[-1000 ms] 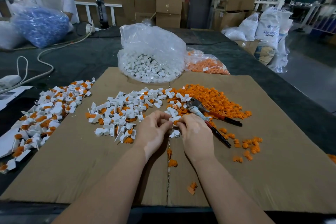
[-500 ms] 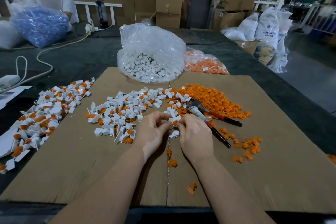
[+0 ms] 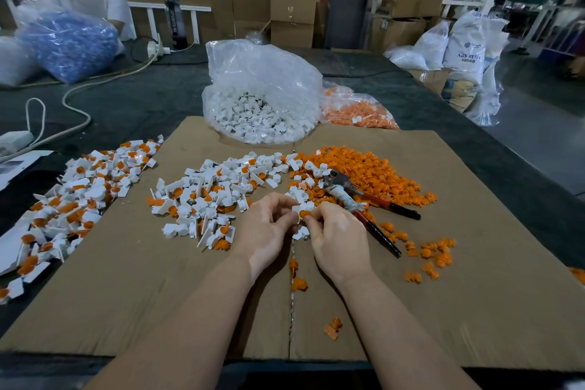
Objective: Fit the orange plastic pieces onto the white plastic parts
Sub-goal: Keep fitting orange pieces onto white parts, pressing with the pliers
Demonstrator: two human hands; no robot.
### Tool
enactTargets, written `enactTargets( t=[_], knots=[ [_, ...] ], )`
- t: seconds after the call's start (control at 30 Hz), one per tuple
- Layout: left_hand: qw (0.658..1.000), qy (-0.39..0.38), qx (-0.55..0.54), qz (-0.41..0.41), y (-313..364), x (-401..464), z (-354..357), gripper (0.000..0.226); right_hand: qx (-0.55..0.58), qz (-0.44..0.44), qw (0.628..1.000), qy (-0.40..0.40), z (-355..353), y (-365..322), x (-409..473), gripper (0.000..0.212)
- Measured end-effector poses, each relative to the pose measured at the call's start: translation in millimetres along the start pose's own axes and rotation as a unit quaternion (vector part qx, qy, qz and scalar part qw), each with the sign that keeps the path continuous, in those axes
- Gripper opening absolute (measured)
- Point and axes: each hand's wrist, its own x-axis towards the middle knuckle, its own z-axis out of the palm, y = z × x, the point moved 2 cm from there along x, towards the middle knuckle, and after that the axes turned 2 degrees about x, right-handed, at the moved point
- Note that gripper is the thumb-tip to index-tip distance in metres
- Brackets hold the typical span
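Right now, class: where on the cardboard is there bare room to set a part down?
Bare cardboard lies right of the right hand, below the scattered orange pieces, and at near left below the white pile. The middle is crowded.

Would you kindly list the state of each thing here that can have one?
left hand: pinching a white part.
right hand: pressing an orange piece onto that part.
pliers: lying unused, handles apart.
clear bag of white parts: open.
bag of orange pieces: lying flat behind the cardboard.
left pile: already fitted.
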Motion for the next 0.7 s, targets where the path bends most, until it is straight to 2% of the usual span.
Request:
enactTargets(
  t=[0.3,0.47,0.63,0.7],
  knots=[
    [0.993,0.007,0.113,0.042,5.8,-1.9,3.9,0.018,-0.006,0.002,1.000,-0.020,-1.1,0.5,0.1,0.011],
    [0.998,-0.004,0.055,0.014,4.9,-1.5,1.8,0.023,-0.011,0.003,1.000,-0.025,-0.3,-0.1,0.1,0.012],
    [0.994,0.000,0.109,0.028,4.8,-1.5,4.5,0.017,-0.034,-0.004,0.999,-0.031,1.2,-0.3,0.2,0.012],
    [0.995,-0.003,0.097,0.022,3.7,-0.9,4.2,0.017,-0.032,-0.010,0.999,-0.030,1.4,-0.8,-0.4,0.012]
  ],
)
